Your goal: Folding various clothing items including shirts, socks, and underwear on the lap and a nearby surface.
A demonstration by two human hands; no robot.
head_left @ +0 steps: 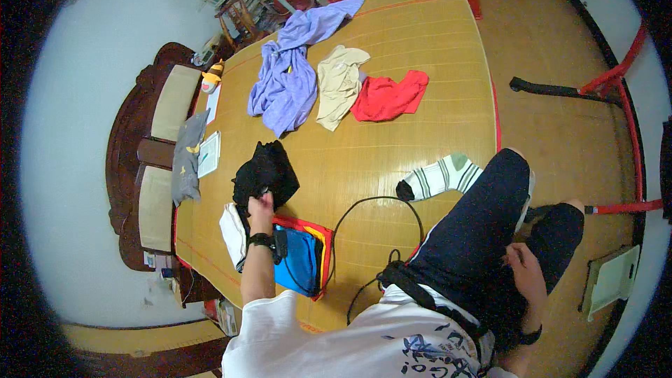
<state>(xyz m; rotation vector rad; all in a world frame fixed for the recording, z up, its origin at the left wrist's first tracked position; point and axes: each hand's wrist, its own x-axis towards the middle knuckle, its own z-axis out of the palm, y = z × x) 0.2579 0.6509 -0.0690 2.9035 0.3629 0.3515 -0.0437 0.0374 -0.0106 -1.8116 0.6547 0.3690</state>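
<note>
My left hand reaches out to a bunched black garment on the bed mat, its fingers pinched on the near edge of the cloth. Right beside my left wrist lies a folded stack, with a blue cloth on top and yellow and red edges showing under it. A white folded cloth lies to the left of that wrist. My right hand rests by my dark-trousered thigh, fingers loosely bent and apart, with nothing visible in it.
Across the mat lie a lavender garment, a beige one, a red one and striped socks. A black cable loops near my waist. A grey pillow lies by the headboard; a red metal frame stands right.
</note>
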